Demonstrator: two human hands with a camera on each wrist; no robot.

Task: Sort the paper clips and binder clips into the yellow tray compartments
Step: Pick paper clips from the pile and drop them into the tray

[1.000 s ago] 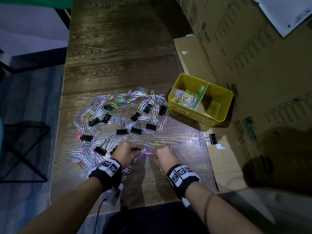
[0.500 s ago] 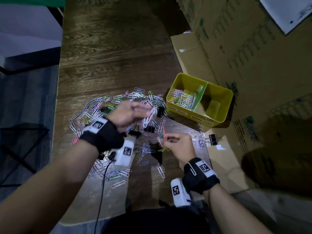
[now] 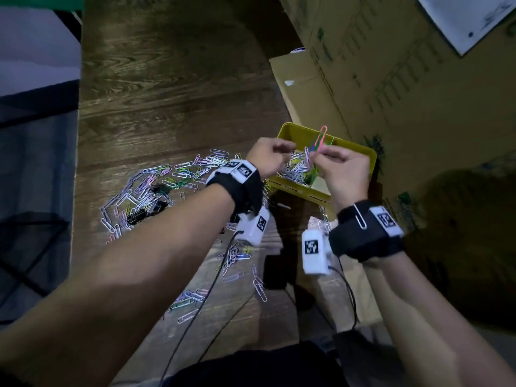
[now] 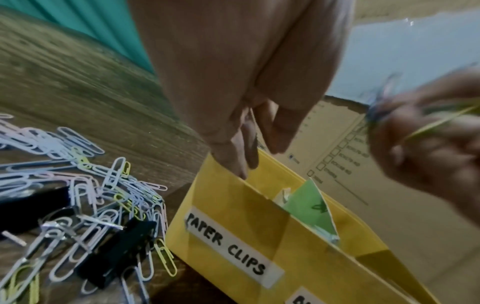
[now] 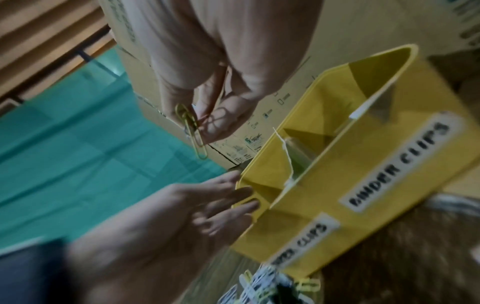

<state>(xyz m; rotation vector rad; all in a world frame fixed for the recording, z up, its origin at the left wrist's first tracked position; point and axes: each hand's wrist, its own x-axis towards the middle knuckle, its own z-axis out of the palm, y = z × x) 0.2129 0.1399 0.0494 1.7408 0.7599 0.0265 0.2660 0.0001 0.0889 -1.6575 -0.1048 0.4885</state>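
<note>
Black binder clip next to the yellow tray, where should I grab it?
Pinch the black binder clip across its long black body, fingers coming straight down from above. It lies flat on the table with paper clips tangled over it, and the yellow tray stands close beside it, so a sideways reach would probably drag clips along.

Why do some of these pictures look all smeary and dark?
Head view: dim room, the wooden table dark, deep shadow at right, the yellow tray fairly sharp. Left wrist view: the right hand smeared by motion, the "PAPER CLIPS" label readable. Right wrist view: streaky all over, the left hand soft, labels blurry, lines bent by the wide lens.
</note>
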